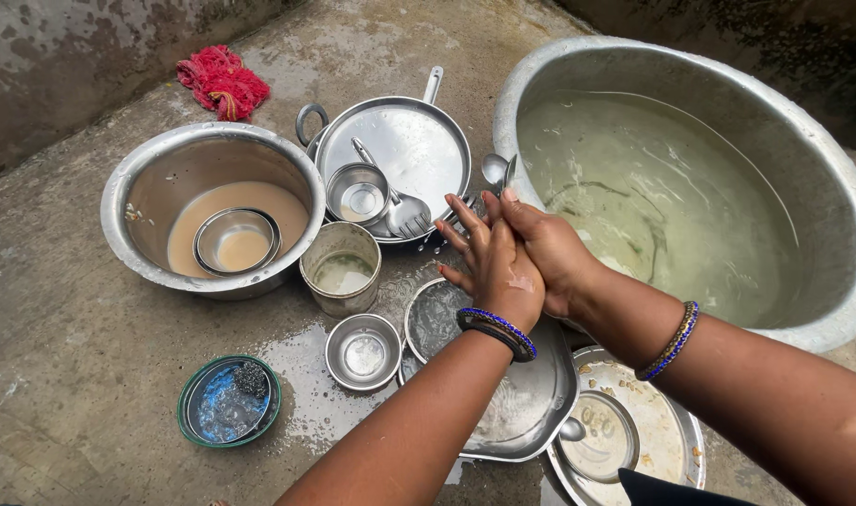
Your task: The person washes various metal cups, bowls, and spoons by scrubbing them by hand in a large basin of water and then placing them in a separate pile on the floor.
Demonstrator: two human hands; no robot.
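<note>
- A red crumpled cloth (pixel 224 81) lies on the wet grey concrete floor (pixel 62 309) at about 11 o'clock, well apart from the dishes, so it stays out of the splashes.
- A small round green-rimmed dish with blue soap and a dark scrubber (pixel 229 400) sits at 8 o'clock, near enough to reach.
- A wide shiny steel bowl with cloudy brown water (pixel 212 208) sits at 10 o'clock. A little steel bowl (pixel 238 240) rests inside it, maybe to soak.
- A short steel cup with a bit of water (pixel 341 267) stands upright just beside that bowl. A small flat steel bowl (pixel 363 351) sits below it at 7 o'clock.
- A round steel pan lid with a handle (pixel 395 150) lies at 12 o'clock. It holds a small steel cup (pixel 357 195) and a steel slotted spoon (pixel 402 211), so they stay off the dirty floor.
- The left hand (pixel 494 267) is in the middle, fingers spread and straight. It grips no dish.
- The right hand (pixel 550 248) presses flat on the left one. The two hands rub together and hold nothing but each other, over the dishes so drips fall there.
- Flat steel plates (pixel 531 403) lie under the arms at 6 o'clock, one with food bits still on it.
- A huge grey metal tub of greenish water (pixel 709 178) fills 2 o'clock, close by the hands for rinsing.
</note>
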